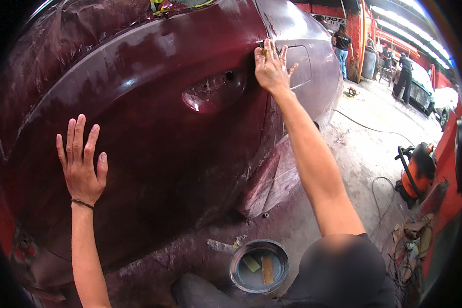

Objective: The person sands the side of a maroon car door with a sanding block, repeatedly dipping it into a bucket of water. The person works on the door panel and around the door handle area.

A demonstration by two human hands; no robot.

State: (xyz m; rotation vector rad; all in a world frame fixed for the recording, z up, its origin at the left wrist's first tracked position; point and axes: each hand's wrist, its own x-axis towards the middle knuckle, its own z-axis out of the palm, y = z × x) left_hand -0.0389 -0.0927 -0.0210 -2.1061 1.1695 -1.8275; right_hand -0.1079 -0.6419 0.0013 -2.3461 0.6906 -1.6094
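Note:
A dark red car door (pixel 154 123), wet and dull in places, fills the left and middle of the head view. My left hand (pixel 82 164) lies open against it, fingers spread, with a dark band round the wrist. At the door's rear edge, my right hand (pixel 273 69) presses on the body. A small dark and yellowish piece shows under its fingers, mostly hidden. Just right of that hand is the fuel flap (pixel 299 65) in the greyish rear panel (pixel 318 56). Left of it sits the door handle recess (pixel 214 92), without a handle.
A round bucket (pixel 234 267) of cloudy water stands below, holding a yellow-green pad (pixel 251 264) and an orange-brown block (pixel 267 270). At right are an orange and black vacuum (pixel 418 172), a hose on the floor, and crumpled scraps (pixel 411 241). People and another car (pixel 421 87) are farther back.

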